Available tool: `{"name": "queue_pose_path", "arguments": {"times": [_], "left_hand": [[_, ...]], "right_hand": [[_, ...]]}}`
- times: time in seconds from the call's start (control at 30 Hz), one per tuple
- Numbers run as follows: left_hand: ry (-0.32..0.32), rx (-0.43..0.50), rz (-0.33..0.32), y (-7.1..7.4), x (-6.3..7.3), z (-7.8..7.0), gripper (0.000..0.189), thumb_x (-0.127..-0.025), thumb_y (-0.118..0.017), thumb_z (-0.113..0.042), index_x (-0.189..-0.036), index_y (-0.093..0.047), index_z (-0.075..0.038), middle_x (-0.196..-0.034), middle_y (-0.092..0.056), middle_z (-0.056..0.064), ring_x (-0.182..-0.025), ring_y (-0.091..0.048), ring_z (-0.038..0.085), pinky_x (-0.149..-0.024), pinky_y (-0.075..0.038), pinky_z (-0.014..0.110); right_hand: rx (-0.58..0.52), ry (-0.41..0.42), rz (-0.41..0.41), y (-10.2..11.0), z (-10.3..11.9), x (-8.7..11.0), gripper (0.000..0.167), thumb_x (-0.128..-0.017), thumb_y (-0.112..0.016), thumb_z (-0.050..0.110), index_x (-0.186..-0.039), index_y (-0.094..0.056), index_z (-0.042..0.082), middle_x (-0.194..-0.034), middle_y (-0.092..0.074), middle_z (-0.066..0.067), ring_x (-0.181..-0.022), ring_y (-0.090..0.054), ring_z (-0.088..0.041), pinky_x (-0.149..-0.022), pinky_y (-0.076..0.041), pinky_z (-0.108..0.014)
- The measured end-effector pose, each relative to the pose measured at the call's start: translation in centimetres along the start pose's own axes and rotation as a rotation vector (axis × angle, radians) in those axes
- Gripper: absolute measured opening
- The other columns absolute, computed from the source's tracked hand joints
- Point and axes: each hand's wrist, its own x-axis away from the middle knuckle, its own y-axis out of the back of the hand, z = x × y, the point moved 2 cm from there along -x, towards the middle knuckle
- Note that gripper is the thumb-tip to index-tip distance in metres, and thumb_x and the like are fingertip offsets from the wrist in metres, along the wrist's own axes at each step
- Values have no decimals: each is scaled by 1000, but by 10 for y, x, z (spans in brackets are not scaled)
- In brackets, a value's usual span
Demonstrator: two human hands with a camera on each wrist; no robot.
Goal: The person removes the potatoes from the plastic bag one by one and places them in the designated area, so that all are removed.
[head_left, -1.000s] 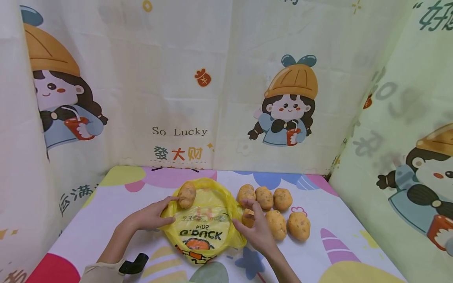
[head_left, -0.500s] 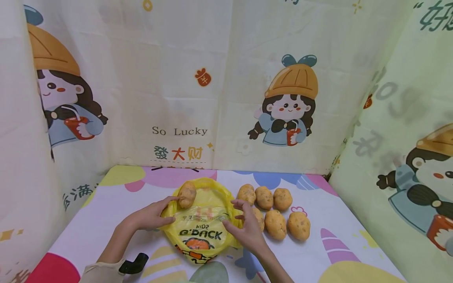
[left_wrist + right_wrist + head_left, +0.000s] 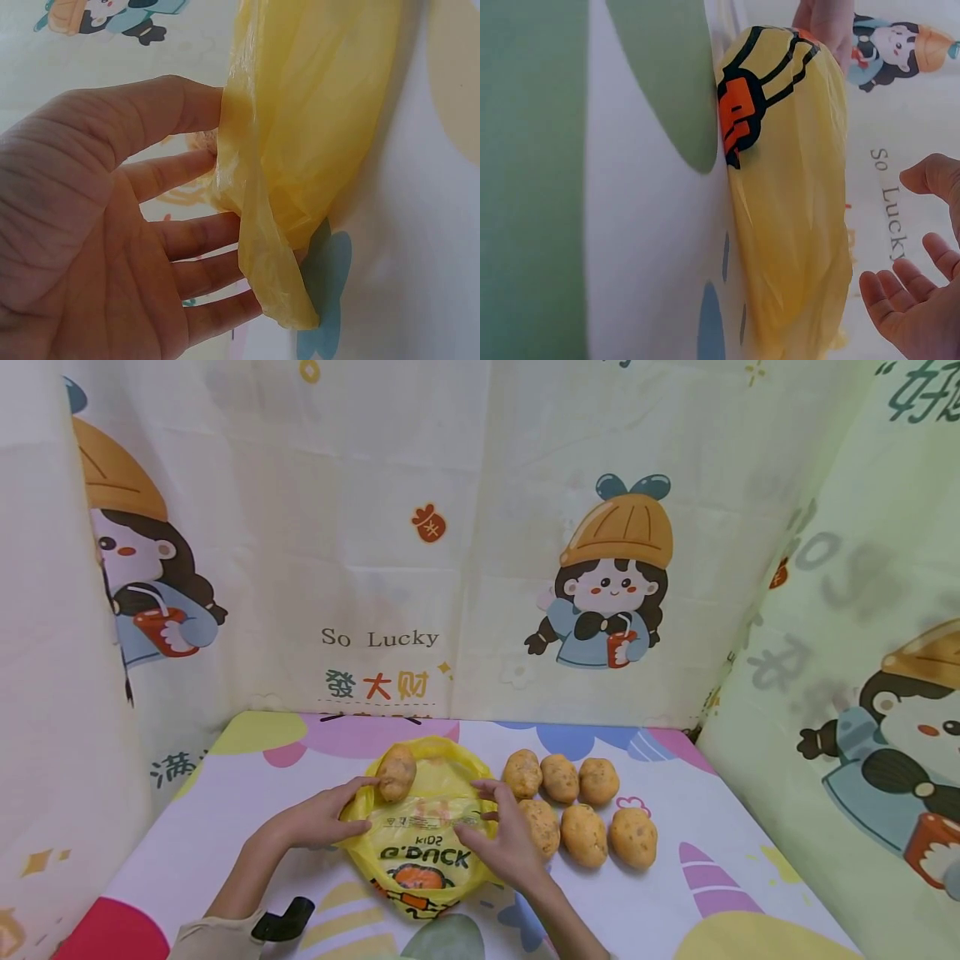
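Note:
A yellow plastic bag (image 3: 427, 852) printed with a cartoon and lettering lies on the table, its mouth spread wide in a ring. One potato (image 3: 396, 773) sits at the far left part of that ring. My left hand (image 3: 326, 816) rests against the bag's left rim, thumb and index finger spread apart. In the left wrist view its fairly straight fingers (image 3: 199, 236) reach behind the yellow film. My right hand (image 3: 513, 839) hovers over the bag's right rim, fingers loosely bent and holding nothing. The right wrist view shows it apart from the bag's side (image 3: 795, 210).
Several potatoes (image 3: 584, 836) stand in two rows to the right of the bag, the nearest row close beside my right hand. A patterned cloth covers the table (image 3: 645, 902). Printed curtains (image 3: 480, 568) enclose it at the back and both sides.
My right hand has moved left from the bag's right edge to over its rim, uncovering the nearest left potato of the front row. The left hand, the bag and the potatoes keep their places.

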Motion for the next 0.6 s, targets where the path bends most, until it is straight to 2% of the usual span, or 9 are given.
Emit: {"name": "queue_pose_path", "arguments": {"times": [0.17, 0.33, 0.6], "left_hand": [[-12, 6, -3, -1, 0, 1, 68, -94, -71, -27, -152, -42, -5, -149, -47, 31, -131, -50, 42, -109, -36, 65], [-22, 8, -5, -1, 0, 2, 68, -94, -71, -26, -152, -42, -4, -149, -46, 31, -134, -48, 44, -110, -35, 65], [-48, 17, -7, -1, 1, 2, 68, -95, -71, -26, -153, -42, -6, -149, -46, 31, -136, -46, 47, -110, -34, 66]], "right_hand": [[-10, -11, 6, -8, 0, -6, 60, -88, -79, 20, -139, -50, 7, -142, -53, -10, -129, -50, -39, -98, -48, -55], [-6, -33, 18, -16, 0, -10, 60, -89, -78, 26, -139, -50, 11, -143, -53, -9, -130, -51, -37, -98, -48, -52], [8, 21, 42, -28, 0, -21, 57, -91, -75, 24, -138, -50, 6, -142, -52, -10, -130, -50, -36, -97, -50, -50]]}}
